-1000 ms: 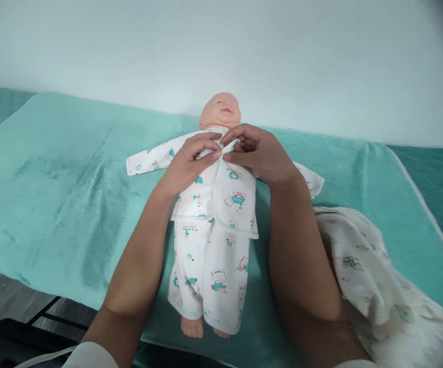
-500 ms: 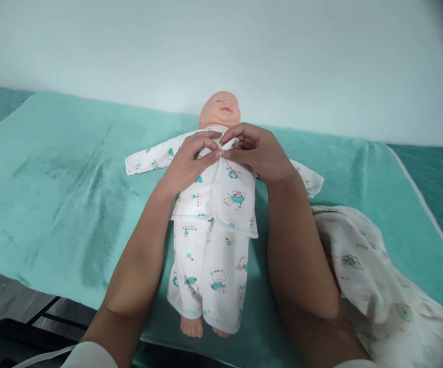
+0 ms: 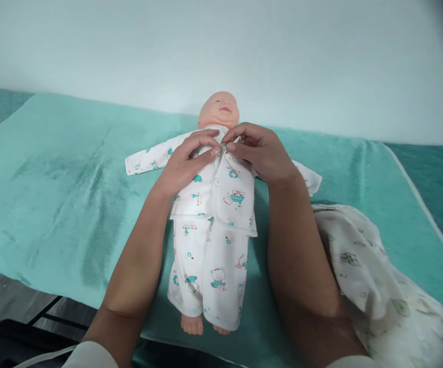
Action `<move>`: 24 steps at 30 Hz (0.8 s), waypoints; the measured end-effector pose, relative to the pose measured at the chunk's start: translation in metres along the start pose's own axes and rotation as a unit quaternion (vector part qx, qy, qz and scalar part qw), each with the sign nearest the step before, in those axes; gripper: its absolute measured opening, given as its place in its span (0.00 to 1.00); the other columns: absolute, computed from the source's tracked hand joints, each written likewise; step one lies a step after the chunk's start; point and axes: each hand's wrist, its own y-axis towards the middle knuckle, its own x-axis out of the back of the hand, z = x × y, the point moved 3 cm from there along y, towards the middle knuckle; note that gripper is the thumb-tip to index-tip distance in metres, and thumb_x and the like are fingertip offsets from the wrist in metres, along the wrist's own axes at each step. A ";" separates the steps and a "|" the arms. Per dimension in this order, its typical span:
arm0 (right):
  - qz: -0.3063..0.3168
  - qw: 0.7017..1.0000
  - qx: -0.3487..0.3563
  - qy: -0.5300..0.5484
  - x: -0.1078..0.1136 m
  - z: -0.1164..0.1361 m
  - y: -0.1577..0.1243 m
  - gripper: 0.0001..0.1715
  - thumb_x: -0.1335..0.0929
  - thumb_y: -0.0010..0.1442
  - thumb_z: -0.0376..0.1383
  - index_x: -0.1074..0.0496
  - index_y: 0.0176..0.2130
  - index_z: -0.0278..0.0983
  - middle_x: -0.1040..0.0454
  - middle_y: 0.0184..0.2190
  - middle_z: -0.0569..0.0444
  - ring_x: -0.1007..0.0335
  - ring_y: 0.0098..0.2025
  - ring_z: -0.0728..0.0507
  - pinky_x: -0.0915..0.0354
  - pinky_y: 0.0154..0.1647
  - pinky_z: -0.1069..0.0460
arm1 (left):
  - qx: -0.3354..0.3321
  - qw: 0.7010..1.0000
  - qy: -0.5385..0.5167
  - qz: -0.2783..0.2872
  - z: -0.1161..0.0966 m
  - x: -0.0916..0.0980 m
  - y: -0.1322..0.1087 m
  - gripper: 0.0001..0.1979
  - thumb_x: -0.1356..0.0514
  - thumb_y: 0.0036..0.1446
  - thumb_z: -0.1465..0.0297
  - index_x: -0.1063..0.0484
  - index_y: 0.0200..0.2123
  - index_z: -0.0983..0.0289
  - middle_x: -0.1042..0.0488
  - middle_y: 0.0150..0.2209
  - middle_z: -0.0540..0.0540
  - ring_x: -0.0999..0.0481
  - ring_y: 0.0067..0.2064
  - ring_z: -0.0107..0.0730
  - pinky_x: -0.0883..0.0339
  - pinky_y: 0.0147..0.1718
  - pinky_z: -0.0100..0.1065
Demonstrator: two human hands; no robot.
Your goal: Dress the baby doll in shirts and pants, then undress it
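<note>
A baby doll lies on its back, head toward the wall, in a white printed shirt and matching trousers. At the chest, my left hand pinches the edge of the shirt's front opening between thumb and forefinger. Opposite it, my right hand grips the other edge of the shirt just below the collar, fingers curled. The fingertips of both hands almost meet. A small button shows lower on the shirt front; whatever lies between the fingertips is too small to make out.
The doll rests on a teal plush cover over a bed beside a pale wall. A crumpled white printed cloth lies right of my right forearm. A dark object with a pale cable stands at lower left.
My fingertips have drawn slightly apart at the shirt's opening, and my right thumb and forefinger have shifted a little upward. The doll stays in place.
</note>
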 end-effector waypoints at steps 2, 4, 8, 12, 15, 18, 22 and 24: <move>-0.042 0.999 0.013 0.004 0.002 -0.002 -0.002 0.21 0.22 0.56 0.55 0.24 0.35 0.44 0.38 0.24 0.58 0.51 0.23 0.50 0.53 0.23 0.51 | -0.008 1.000 0.013 0.015 -0.001 0.000 -0.004 0.11 0.37 0.66 0.55 0.21 0.41 0.54 0.27 0.65 0.52 0.33 0.71 0.44 0.40 0.71 0.51; -0.088 0.996 0.029 0.016 0.004 -0.006 -0.006 0.21 0.23 0.57 0.56 0.25 0.35 0.45 0.40 0.24 0.59 0.51 0.23 0.50 0.52 0.23 0.51 | -0.020 0.999 0.030 0.033 -0.003 0.001 -0.010 0.11 0.37 0.66 0.56 0.20 0.39 0.55 0.28 0.67 0.52 0.34 0.71 0.44 0.42 0.72 0.52; -0.148 0.988 0.037 -0.003 -0.001 -0.006 -0.020 0.21 0.25 0.60 0.57 0.26 0.34 0.44 0.38 0.25 0.58 0.48 0.25 0.48 0.49 0.25 0.50 | -0.055 0.992 0.082 0.081 -0.006 0.001 -0.021 0.11 0.38 0.67 0.57 0.19 0.38 0.54 0.32 0.70 0.50 0.41 0.75 0.44 0.50 0.75 0.54; -0.126 0.985 0.043 -0.112 -0.014 0.010 -0.039 0.20 0.25 0.61 0.55 0.24 0.34 0.43 0.32 0.31 0.56 0.42 0.30 0.47 0.42 0.32 0.49 | -0.061 0.987 0.091 0.116 -0.007 0.005 -0.026 0.11 0.37 0.66 0.55 0.19 0.38 0.54 0.34 0.72 0.50 0.48 0.78 0.45 0.55 0.76 0.56; -0.099 0.983 0.053 -0.143 -0.023 0.021 -0.052 0.17 0.25 0.61 0.52 0.25 0.34 0.42 0.30 0.38 0.54 0.41 0.32 0.47 0.40 0.35 0.48 | -0.058 0.987 0.074 0.128 -0.007 0.007 -0.028 0.12 0.36 0.64 0.53 0.19 0.40 0.53 0.35 0.73 0.49 0.51 0.79 0.46 0.54 0.76 0.57; -0.097 0.983 0.073 -0.137 -0.031 0.026 -0.065 0.17 0.26 0.63 0.49 0.29 0.33 0.41 0.31 0.39 0.53 0.39 0.34 0.46 0.41 0.35 0.48 | -0.054 0.988 0.063 0.131 -0.007 0.009 -0.029 0.12 0.35 0.64 0.53 0.18 0.40 0.54 0.35 0.73 0.50 0.52 0.79 0.47 0.55 0.77 0.57; -0.107 0.983 0.064 -0.136 -0.038 0.025 -0.078 0.16 0.29 0.66 0.48 0.32 0.33 0.42 0.30 0.34 0.54 0.40 0.33 0.45 0.41 0.36 0.47 | -0.052 0.988 0.064 0.132 -0.008 0.008 -0.029 0.11 0.35 0.64 0.54 0.19 0.39 0.54 0.35 0.73 0.49 0.52 0.79 0.47 0.57 0.77 0.57; -0.107 0.984 0.035 -0.137 -0.039 0.024 -0.081 0.15 0.29 0.67 0.48 0.32 0.33 0.42 0.30 0.31 0.56 0.42 0.31 0.46 0.42 0.34 0.47 | -0.049 0.988 0.066 0.133 -0.008 0.008 -0.029 0.12 0.34 0.63 0.54 0.18 0.39 0.54 0.35 0.72 0.49 0.51 0.79 0.48 0.58 0.77 0.57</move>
